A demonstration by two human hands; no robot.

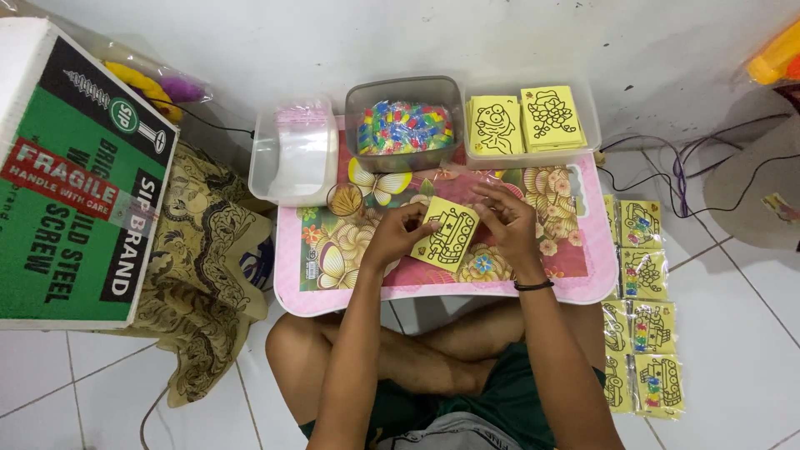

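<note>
Seated cross-legged on white floor tiles (pixel 733 367), a person works at a low pink table (pixel 583 287), its floral top partly covered by both forearms. The cardboard box (pixel 79 179) at left runs out of frame, as does an orange object (pixel 777 57) at top right; the wires (pixel 667 167) beside it are hard to trace. The left hand (pixel 398 237) and right hand (pixel 508 221) both grip 1 yellow card (pixel 447 235), printed with a black tank outline, tilted just above the tabletop: left fingers pinch its left edge, right fingers curl closed over its upper right corner. Behind it stand 3 clear tubs: plastic sleeves (pixel 302 142), small multicoloured pieces (pixel 406 127), stacked yellow cards (pixel 525 122). Finished packets (pixel 643 317) lie on the tiles at right.
</note>
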